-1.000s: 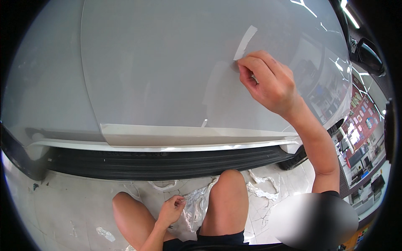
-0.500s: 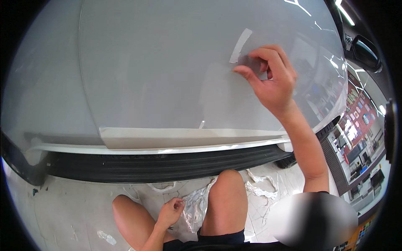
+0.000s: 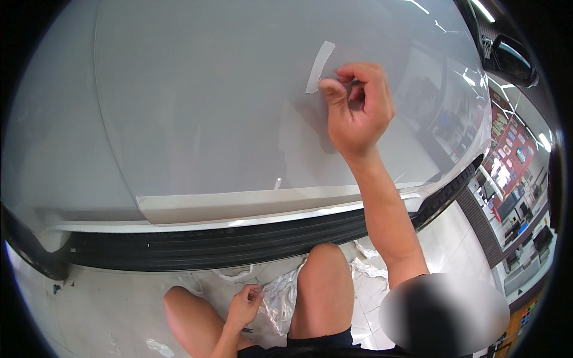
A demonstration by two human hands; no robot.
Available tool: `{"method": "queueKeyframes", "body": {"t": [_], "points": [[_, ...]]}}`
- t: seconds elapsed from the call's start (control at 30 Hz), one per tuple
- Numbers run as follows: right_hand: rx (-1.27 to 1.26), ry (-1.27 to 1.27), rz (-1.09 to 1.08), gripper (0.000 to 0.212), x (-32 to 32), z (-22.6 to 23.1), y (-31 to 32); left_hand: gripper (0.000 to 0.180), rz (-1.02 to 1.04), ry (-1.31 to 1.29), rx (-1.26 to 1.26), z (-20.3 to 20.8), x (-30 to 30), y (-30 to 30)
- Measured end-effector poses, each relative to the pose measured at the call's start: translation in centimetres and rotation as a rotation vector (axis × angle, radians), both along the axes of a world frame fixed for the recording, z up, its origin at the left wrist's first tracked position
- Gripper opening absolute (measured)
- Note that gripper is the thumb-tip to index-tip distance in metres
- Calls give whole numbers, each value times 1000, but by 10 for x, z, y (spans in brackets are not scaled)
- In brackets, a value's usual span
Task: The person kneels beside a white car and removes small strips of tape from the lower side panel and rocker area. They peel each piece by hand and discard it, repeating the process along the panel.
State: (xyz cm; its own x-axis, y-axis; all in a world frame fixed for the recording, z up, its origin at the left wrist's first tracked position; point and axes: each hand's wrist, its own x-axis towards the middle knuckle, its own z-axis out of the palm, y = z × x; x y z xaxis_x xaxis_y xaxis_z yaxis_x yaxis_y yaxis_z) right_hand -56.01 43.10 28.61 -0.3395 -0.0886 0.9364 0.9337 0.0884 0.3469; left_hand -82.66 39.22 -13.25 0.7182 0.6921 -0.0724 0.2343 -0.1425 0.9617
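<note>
My right hand (image 3: 360, 107) is raised at a grey car body panel (image 3: 209, 107), its thumb and curled fingers slightly apart with nothing visible between them. Just left of its thumb, a pale strip of tape (image 3: 320, 67) is stuck slanting on the panel. Low over my lap, my left hand (image 3: 244, 306) is closed with curled fingers. A small dark tip (image 3: 248, 330) shows beneath it; whatever it belongs to is hidden. Along the panel's lower edge runs a wide pale strip (image 3: 250, 204), with a small tape piece (image 3: 278, 184) just above it.
Below the panel lies a black ribbed side step (image 3: 209, 247). Crumpled whitish film (image 3: 280, 301) is between my knees, with more scraps on the tiled floor (image 3: 107, 310). A black side mirror (image 3: 511, 59) juts out at upper right. Counters with equipment (image 3: 516, 221) stand beyond.
The view has shifted slightly. My right hand has come closer to the tape strip, and its thumb and index finger have drawn nearer each other. My left hand stays low, still closed.
</note>
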Motion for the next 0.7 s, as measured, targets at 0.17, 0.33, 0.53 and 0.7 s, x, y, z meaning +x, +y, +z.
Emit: {"method": "queueKeyframes", "body": {"t": [0.17,0.33,0.53,0.7], "points": [[-5,-52,-36,42,-6,-1,-4,32,-12,1,-9,-12,-1,3],[98,-88,-51,42,1,-4,9,32,-24,-38,-31,-11,8,0],[67,3,-130,41,-5,-1,8,32,-40,-34,15,1,14,0],[51,7,-51,40,-7,0,6,32,-25,-128,-35,3,13,1]]}}
